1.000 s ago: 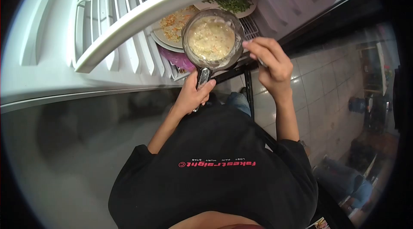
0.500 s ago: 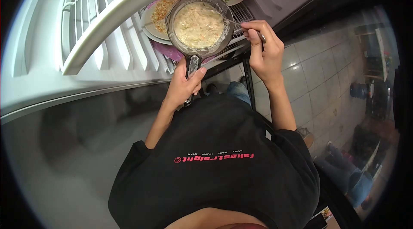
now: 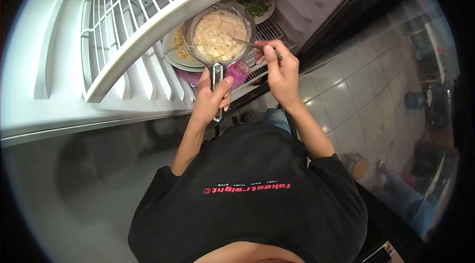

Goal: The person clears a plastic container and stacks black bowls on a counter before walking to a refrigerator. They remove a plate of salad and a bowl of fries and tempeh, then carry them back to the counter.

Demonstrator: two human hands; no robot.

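Observation:
My left hand (image 3: 212, 99) is closed around the dark handle of a small saucepan (image 3: 217, 68). Inside the pan is a thick, creamy, pale mixture (image 3: 221, 35) with small bits in it. A metal spoon (image 3: 255, 44) is pinched in my right hand (image 3: 281, 67); its far end is sunk in the mixture, so its bowl is hidden. The pan is held in front of the open fridge, over plates on a wire shelf. Behind it on the left, a plate (image 3: 172, 57) bears orange-and-white shredded food (image 3: 181, 48), partly covered by the pan.
A plate of chopped green herbs (image 3: 257, 7) stands behind the pan. Pink plastic (image 3: 241, 73) lies beneath it. Above, a white wire shelf (image 3: 129, 3) with a thick curved front edge (image 3: 148, 35) overhangs the left side. The tiled floor (image 3: 351, 95) is at right.
My right hand and the spoon have moved left and down, the spoon reaching the middle of the mixture. The view has shifted, showing more of the upper shelf. Both grips are unchanged.

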